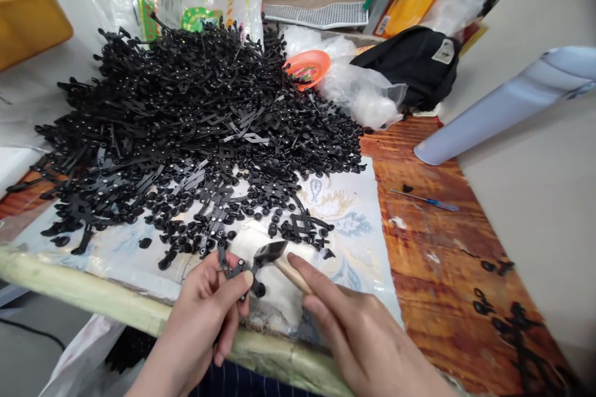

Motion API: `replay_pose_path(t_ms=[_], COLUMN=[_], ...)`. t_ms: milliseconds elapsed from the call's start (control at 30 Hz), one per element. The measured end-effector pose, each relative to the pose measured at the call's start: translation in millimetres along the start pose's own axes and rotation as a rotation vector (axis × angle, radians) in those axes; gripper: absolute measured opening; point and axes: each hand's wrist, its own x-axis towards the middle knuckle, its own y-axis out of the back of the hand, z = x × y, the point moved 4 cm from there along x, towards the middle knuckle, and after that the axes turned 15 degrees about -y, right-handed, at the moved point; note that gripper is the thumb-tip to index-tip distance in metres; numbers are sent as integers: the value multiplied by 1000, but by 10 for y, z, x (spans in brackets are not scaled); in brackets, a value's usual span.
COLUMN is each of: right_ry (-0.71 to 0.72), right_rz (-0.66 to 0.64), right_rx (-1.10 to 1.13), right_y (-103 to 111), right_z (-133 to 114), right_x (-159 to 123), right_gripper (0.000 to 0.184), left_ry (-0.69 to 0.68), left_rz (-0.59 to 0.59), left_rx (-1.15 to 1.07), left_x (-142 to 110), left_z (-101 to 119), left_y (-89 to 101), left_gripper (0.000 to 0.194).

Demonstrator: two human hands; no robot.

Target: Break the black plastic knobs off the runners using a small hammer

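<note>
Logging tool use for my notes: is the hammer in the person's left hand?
No, the right hand grips the wooden-handled hammer; the left hand holds a black plastic piece.

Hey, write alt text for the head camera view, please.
A person's left hand holds a black plastic part while their right hand grips a small wooden-handled hammer next to it. Behind them, a large heap of similar black plastic parts lies on a floral-patterned sheet. A blue-handled screwdriver lies to the right.

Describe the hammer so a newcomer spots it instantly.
Below a huge heap of black plastic parts, at the near edge of a patterned sheet, the right hand grips a small hammer. Its pale wooden handle and dark head stand out among the all-black pieces.
</note>
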Motion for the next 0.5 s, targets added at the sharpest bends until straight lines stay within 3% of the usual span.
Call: replay_pose_path(t_ms=[100, 267, 367, 500], right_ry=[-119, -274, -355, -590], right_rz=[22, 202, 327, 532], right_rx=[152, 239, 114, -322], right_y=[126, 382, 502, 710], right_z=[84, 369, 602, 874], right_x=[29, -9, 11, 156], right_gripper=[43, 47, 49, 47], left_ry=[-9, 73, 152, 230], left_rz=[30, 6, 49, 138], left_rx=[-23, -245, -409, -544], left_x=[-6, -35, -51, -70], left_z=[-2, -6, -1, -11], left_y=[35, 79, 97, 132], left_gripper=[23, 26, 30, 26])
